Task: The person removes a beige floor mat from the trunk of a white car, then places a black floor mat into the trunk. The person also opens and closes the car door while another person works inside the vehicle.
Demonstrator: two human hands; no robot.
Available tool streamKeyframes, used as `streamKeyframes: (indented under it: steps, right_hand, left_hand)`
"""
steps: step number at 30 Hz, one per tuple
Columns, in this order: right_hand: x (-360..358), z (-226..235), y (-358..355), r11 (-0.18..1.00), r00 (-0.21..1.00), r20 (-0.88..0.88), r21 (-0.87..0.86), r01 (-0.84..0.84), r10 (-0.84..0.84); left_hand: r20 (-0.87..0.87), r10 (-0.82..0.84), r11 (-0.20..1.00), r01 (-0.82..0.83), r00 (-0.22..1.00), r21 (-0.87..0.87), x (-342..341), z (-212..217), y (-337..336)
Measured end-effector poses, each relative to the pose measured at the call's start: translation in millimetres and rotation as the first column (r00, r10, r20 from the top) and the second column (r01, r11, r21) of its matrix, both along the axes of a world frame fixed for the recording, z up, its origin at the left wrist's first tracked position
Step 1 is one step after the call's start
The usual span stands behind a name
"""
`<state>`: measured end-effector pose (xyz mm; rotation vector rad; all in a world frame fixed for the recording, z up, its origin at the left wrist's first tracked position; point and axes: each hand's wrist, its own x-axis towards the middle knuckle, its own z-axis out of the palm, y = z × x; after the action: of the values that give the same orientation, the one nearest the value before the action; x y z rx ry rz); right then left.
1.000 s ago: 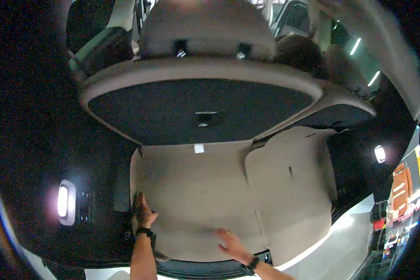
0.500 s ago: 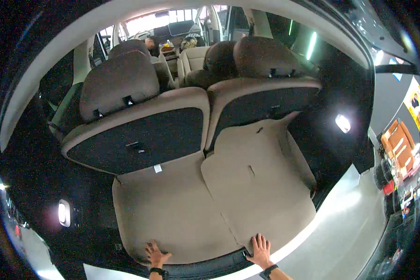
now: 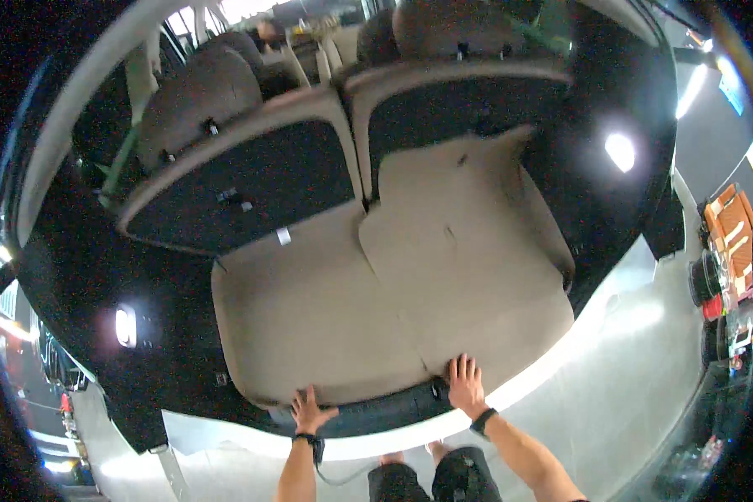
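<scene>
1. Since half a second ago the view has swung: the seat backs now sit higher and tilted left, and both hands have shifted from the bottom edge of the picture up onto the rear edge of the cargo floor.
2. The left hand point(image 3: 311, 411) lies flat with its fingers spread on the rear edge of the beige floor mat point(image 3: 309, 309). Its grip is wide and holds nothing.
3. The right hand point(image 3: 465, 383) rests palm down, fingers spread, on the near edge of the second mat panel point(image 3: 468, 276), beside the dark sill trim point(image 3: 376, 412). Its grip is also wide and empty.
4. As a judgement, the mat is already laid: it lies flat across the boot floor up to the seat backs, and only pressing down or straightening its rear edge seems left.
5. Count: two mat panels side by side, two folded-up seat backs point(image 3: 251, 184), two interior lamps lit point(image 3: 125, 326), two hands, each with a dark wristband.
</scene>
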<state>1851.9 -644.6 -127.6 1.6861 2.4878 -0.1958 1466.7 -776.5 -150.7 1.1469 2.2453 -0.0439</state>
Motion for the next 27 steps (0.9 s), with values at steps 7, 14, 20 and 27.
streamKeyframes:
  steps: [7, 14, 20, 27]
  right_hand:
    - [47.2, 45.2, -10.9, 0.976, 0.972, -0.101, -0.059, 0.208, -0.213]
    - [83.4, 197.3, 44.6, 0.916, 0.935, -0.128, 0.195, 0.352, -0.332]
    - [80.6, 282.8, 4.6, 0.86, 0.96, -0.219, 0.442, 0.256, -0.173]
    - [-13.2, 153.7, -78.3, 0.992, 0.959, -0.253, -0.031, 0.123, -0.127]
  left_hand:
    - [0.029, 0.031, 0.996, -0.029, 0.999, -0.087, -27.7, -0.9, -17.8]
    - [0.024, 0.08, 0.973, -0.073, 0.996, -0.22, -22.5, 12.1, -3.8]
    - [0.034, 0.084, 0.967, -0.073, 0.996, -0.246, -23.5, 11.5, -4.3]
    - [0.12, 0.019, 0.993, -0.005, 0.993, -0.115, -36.2, 25.2, -8.5]
